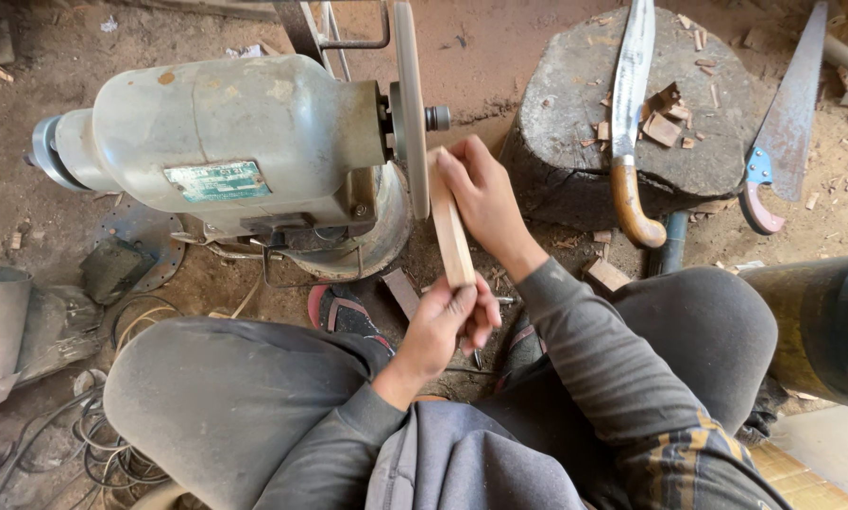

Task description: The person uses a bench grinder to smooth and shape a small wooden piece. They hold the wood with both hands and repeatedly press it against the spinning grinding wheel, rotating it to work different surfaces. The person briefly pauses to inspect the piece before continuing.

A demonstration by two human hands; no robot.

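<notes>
pale tan wood strip, grey-green motor (teal label), brown-handled knife, grey trousers.

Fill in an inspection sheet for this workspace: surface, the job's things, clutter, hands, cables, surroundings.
Surface: bare dirt floor, dusty.
Job's things: wood strip held with its top end against the disc of a grey motor.
Clutter: wood chips on the stump; offcuts by the feet.
Hands: left hand grips the strip's lower end; right hand presses its top.
Cables: loose coils at lower left.
Surroundings: machete on the stump, saw beside it, sandal.
</notes>
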